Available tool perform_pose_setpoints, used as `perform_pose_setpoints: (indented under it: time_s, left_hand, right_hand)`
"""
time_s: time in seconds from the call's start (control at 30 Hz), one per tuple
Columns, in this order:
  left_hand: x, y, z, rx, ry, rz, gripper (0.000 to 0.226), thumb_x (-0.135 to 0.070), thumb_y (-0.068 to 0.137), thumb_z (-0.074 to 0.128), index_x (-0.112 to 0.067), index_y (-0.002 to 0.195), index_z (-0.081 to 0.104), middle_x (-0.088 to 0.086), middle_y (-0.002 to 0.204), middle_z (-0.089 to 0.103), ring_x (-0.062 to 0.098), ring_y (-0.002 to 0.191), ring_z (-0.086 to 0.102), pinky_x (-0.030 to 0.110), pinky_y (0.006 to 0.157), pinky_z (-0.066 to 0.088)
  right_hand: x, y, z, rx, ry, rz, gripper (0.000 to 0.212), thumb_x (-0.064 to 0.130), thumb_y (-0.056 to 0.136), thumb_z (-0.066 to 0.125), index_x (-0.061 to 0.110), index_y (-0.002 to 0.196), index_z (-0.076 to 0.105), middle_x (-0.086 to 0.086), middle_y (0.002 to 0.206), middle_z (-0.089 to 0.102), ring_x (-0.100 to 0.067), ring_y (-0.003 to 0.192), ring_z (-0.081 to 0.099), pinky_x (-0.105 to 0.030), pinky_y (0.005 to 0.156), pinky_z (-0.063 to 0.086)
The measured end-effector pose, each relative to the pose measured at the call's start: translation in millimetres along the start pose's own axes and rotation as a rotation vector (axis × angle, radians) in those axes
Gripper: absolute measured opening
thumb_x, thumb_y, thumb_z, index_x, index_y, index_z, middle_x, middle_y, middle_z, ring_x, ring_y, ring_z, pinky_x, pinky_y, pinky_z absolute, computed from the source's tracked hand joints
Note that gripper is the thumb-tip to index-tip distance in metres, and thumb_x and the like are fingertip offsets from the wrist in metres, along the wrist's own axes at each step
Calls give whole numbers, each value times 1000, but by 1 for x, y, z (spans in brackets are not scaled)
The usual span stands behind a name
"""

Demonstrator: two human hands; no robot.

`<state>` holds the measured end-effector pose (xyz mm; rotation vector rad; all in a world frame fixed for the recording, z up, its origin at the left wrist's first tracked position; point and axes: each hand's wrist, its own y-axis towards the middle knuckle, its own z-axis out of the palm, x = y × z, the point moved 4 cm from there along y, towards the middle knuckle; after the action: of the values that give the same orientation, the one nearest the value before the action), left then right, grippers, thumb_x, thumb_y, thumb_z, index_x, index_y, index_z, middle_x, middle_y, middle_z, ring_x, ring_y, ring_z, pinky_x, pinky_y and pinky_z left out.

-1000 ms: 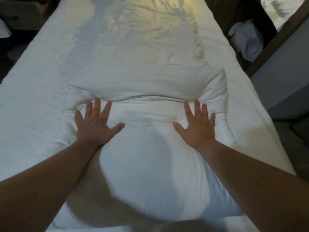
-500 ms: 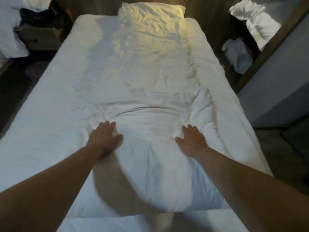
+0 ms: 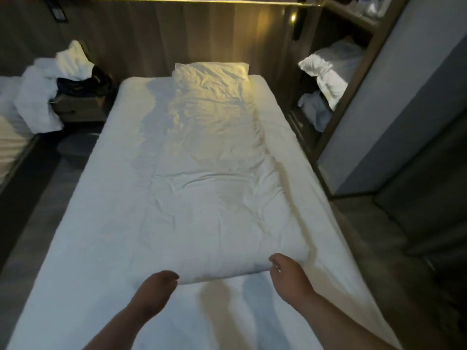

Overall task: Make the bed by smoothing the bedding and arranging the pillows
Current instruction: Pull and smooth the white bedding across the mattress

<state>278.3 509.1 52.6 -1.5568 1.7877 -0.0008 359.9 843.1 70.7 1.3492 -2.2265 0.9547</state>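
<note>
Bedding is at the smoothing stage, I'd say, and there's only the one head view to go on, looking down the bed from its foot. The white duvet lies in a long narrow band down the middle of the mattress, wrinkled, with bare sheet showing on both sides and at the near end. One pillow sits at the far end against the headboard, lit yellow.

The left grip is at the duvet's near left corner, fingers curled and touching it. The right grip is at the near edge toward the right corner, fingers curled too. It's blurry, so I can't tell whether either one is actually pinching fabric or just resting against it.

My guess for the next move: get a firm hold on both near corners and draw the duvet out across the width of the bed, then flatten the creases in the middle. Pillow arranging looks not yet done.

Storage: the open shelf unit on the right holds a spare pillow, with a crumpled pale cloth lower down; can't tell if a board divides them. On the left a nightstand carries a heap of white linen and a dark bundle
</note>
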Motion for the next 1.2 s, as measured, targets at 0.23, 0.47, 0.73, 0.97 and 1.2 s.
perform_pose_setpoints:
  time_s: [0.23, 0.47, 0.73, 0.97, 1.2]
  left_hand:
    - [-50, -90, 24, 39, -150, 104, 16, -19, 92, 57, -9, 83, 67, 0, 90, 64, 15, 87, 59, 29, 82, 44]
    - [-70, -137, 78, 212, -162, 119, 28, -28, 90, 58, -20, 117, 63, -10, 101, 65, 2, 88, 60, 16, 74, 42]
    - [-73, -178, 129, 322, -11, 117, 32, -32, 91, 60, -18, 120, 61, -1, 108, 66, 11, 98, 62, 26, 87, 47]
    - [-99, -227, 173, 363, 80, 116, 30, -28, 91, 62, -15, 117, 62, 3, 107, 67, 16, 97, 63, 27, 87, 47]
    - [-151, -280, 235, 395, 149, 180, 22, -25, 90, 63, -15, 109, 65, 4, 106, 67, 16, 96, 63, 23, 79, 46]
  right_hand:
    - [-33, -121, -10, 15, -7, 94, 25, 16, 95, 49, 17, 117, 61, -1, 118, 64, -15, 104, 60, -25, 89, 46]
    - [-93, -215, 9, 50, 92, 248, 24, 16, 96, 48, 19, 116, 60, 2, 121, 60, -14, 111, 55, -26, 94, 44]
    - [-163, -295, 1, 11, 119, 369, 23, 16, 90, 54, 14, 111, 64, -4, 115, 64, -19, 107, 58, -25, 91, 45]
    - [-237, -369, -17, -89, 202, 386, 15, 8, 86, 58, 16, 74, 61, -5, 82, 65, -16, 84, 60, -28, 74, 45]
    - [-326, -463, -26, -163, 282, 513, 9, 14, 89, 60, 18, 93, 68, 1, 90, 67, -15, 89, 63, -25, 81, 48]
